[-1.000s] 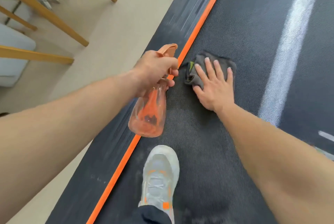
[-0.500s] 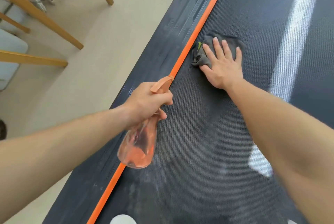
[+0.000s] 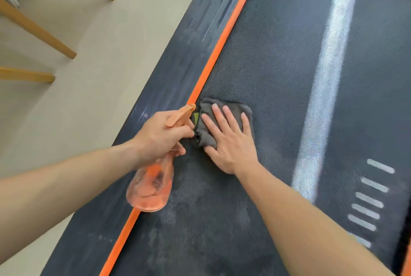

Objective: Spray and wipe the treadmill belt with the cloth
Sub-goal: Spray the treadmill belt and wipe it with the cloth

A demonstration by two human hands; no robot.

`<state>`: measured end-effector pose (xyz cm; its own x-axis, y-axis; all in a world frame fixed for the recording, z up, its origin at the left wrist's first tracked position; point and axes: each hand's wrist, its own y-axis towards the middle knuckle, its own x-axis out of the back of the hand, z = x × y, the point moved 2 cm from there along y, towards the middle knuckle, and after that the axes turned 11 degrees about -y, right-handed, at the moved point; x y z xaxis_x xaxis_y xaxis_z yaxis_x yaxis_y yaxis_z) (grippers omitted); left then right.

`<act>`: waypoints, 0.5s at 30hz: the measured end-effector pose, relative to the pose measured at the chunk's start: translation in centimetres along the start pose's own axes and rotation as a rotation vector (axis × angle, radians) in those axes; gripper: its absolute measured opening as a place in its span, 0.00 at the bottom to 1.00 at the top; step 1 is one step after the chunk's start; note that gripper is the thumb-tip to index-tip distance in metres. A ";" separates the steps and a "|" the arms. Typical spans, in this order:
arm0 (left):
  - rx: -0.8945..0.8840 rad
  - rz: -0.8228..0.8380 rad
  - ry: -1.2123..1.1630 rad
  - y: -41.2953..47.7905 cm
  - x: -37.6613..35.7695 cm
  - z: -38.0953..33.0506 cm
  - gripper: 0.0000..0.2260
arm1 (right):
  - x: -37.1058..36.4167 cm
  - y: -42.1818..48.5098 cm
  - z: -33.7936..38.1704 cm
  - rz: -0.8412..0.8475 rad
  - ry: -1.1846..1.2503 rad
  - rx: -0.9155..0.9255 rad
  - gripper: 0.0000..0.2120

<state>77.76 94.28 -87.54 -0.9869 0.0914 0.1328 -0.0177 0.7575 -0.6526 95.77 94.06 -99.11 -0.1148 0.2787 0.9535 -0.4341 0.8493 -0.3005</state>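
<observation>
Both nearer now | left grip (image 3: 160,136) holds bottle (image 3: 150,186) | right grip (image 3: 231,147) flat on cloth (image 3: 206,107)

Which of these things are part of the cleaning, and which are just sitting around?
In use: spray bottle in the left hand; grey cloth under the right hand; treadmill belt.
Just there: wooden furniture legs; floor.

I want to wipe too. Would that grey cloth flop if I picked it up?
Probably floppy: the grey cloth lies crumpled in soft folds under the right hand. Likely light too, being thin and small beside that hand.
</observation>
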 end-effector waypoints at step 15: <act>-0.011 0.018 -0.240 2.2 0.5 -0.1 0.08 | -0.5 -3.0 1.8 -0.032 -0.037 0.038 0.39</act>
<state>77.20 96.03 -88.84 -0.9969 -0.0506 -0.0606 0.0004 0.7642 -0.6450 95.51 90.57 -98.68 -0.1325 0.2342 0.9631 -0.4714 0.8399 -0.2691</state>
